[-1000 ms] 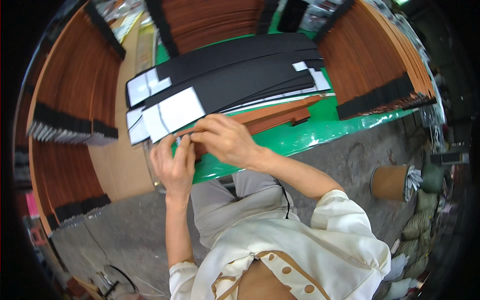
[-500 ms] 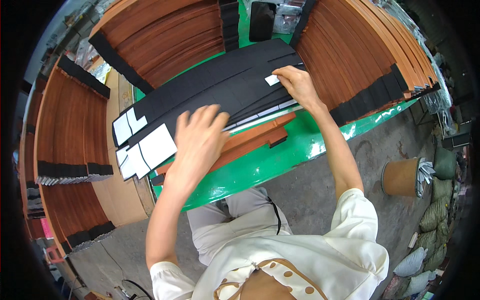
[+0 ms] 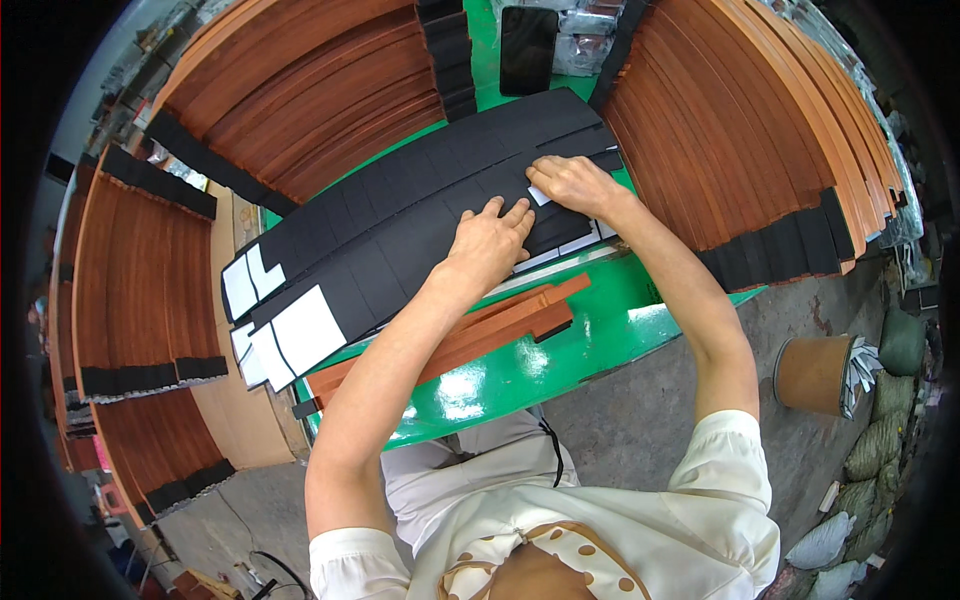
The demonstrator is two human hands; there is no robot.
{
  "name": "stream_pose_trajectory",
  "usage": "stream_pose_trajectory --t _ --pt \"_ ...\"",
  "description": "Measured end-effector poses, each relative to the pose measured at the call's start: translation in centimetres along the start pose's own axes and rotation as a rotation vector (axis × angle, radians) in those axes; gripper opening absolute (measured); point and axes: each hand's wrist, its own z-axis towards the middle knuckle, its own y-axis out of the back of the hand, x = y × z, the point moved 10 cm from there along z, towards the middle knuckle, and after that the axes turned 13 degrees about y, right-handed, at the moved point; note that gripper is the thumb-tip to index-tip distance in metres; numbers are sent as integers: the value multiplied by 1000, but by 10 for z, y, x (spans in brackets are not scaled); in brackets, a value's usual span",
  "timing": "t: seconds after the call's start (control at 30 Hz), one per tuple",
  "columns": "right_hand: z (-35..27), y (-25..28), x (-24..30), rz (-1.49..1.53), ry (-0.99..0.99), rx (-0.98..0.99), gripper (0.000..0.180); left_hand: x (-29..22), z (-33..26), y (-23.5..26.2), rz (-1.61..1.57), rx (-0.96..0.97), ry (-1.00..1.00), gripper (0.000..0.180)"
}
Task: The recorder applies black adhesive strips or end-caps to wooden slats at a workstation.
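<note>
1. Both hands are up on the black strips now. A second ago they sat together at the near edge of the green table, fiddling at the white ends; half a second ago they had split apart, and now they have closed in again further along the stack.

2. Left hand lies flat, fingers spread and pressed down on the top strip. It isn't pinching anything, just pinning the stack in place.

3. Right hand sits just to the right of it, fingertips curled over a small white tab. It looks like a pinch on that tab or on the strip's edge, but the fingers hide the contact, so whether it's actually gripped is hard to tell.

4. The strips run from under both palms off to the left, ending in white backing pieces well away from either hand. A few more white ends peek out just below the right hand.

5. Wood slats lie just below the left wrist on the table, untouched.

6. My read: the shift means the work has moved from the strips' left end to the right end, one hand holding, the other picking at the tab.

7. A dark phone rests far above the hands, between big fans of wood slats.
</note>
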Motion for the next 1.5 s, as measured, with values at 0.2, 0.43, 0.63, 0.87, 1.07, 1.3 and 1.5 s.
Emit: stream_pose_trajectory --t 0.2,0.43,0.63,0.87,1.07,1.3,1.5 --pt "-5 7 -17 54 -150 -155 8 0 -2 2 1 -43 2 55" --pt "-27 65 -46 473 -871 -612 16 30 6 43 -725 46 188 35" --pt "13 154 62 108 -341 -654 9 35 -54 108 -1158 -296 419 25" --pt "6 174 89 492 -298 -564 20 18 -98 104 -1315 -240 303 19" --pt "-5 186 107 444 -287 -461 25 -7 -115 118 -1088 -357 156 27" --pt "-30 168 101 384 -305 -384 23 0 -120 100 -778 -549 314 35" --pt "-41 124 95 396 -303 -229 21 -21 -104 64 -515 -469 289 28"
